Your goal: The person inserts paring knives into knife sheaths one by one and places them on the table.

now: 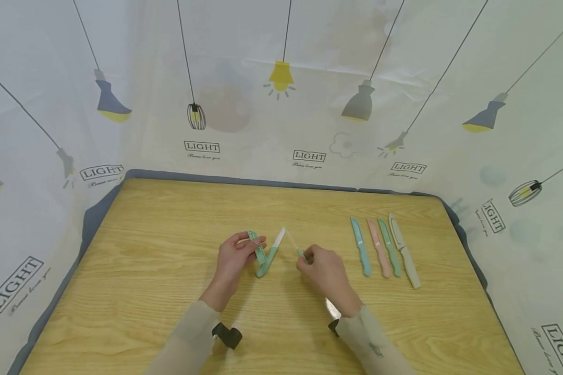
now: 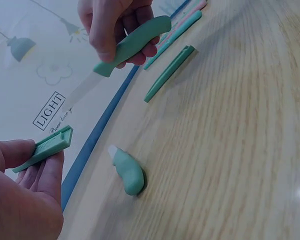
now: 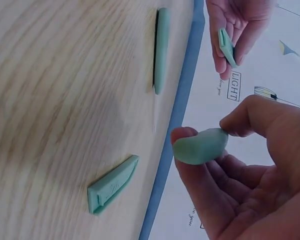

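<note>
Knife (image 2: 137, 44) is being finger-pinched bare by the right hand (image 1: 326, 270), a sheath (image 2: 52, 146) by the left hand (image 1: 232, 258), with another knife (image 1: 268, 261) lying uncovered and four knives (image 1: 389, 247) seemingly sheathed.

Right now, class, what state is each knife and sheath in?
Held sheath: empty, in left hand
Held knife: unsheathed, in right hand
Loose knife: unsheathed, lying down
Loose sheath: empty, lying down
Blue knife: sheathed
Pink knife: sheathed
Row's green knife: sheathed
Beige knife: apparently sheathed
</note>
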`<move>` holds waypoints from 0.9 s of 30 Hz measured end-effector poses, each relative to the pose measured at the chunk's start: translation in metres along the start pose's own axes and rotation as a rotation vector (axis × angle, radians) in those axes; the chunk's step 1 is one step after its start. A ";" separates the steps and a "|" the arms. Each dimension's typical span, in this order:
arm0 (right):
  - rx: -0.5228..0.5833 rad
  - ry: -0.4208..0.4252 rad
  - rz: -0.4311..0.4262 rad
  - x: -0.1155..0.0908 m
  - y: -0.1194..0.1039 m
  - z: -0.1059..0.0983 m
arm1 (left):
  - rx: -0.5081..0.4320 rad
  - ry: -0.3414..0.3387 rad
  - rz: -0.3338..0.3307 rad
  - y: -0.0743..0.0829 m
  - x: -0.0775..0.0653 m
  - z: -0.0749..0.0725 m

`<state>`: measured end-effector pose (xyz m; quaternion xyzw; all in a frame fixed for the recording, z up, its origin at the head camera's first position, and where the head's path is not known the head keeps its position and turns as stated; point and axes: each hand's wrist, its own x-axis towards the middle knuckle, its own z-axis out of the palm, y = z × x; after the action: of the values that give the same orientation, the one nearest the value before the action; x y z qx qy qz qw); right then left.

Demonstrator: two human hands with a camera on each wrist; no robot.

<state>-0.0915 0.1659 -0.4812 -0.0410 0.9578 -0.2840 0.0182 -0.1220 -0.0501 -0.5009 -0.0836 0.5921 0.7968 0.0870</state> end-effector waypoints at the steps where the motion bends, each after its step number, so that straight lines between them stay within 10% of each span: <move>1: 0.012 0.005 -0.009 -0.001 0.000 -0.002 | -0.006 -0.001 -0.002 0.000 0.001 0.001; 13: 0.160 0.004 -0.162 -0.014 0.012 -0.006 | -0.085 0.010 -0.044 0.007 0.005 0.009; 27: 0.312 -0.095 -0.118 -0.022 0.008 -0.010 | -0.210 0.025 -0.048 0.015 0.011 0.018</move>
<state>-0.0707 0.1795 -0.4771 -0.1074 0.8959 -0.4278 0.0528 -0.1365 -0.0370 -0.4848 -0.1163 0.5043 0.8509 0.0896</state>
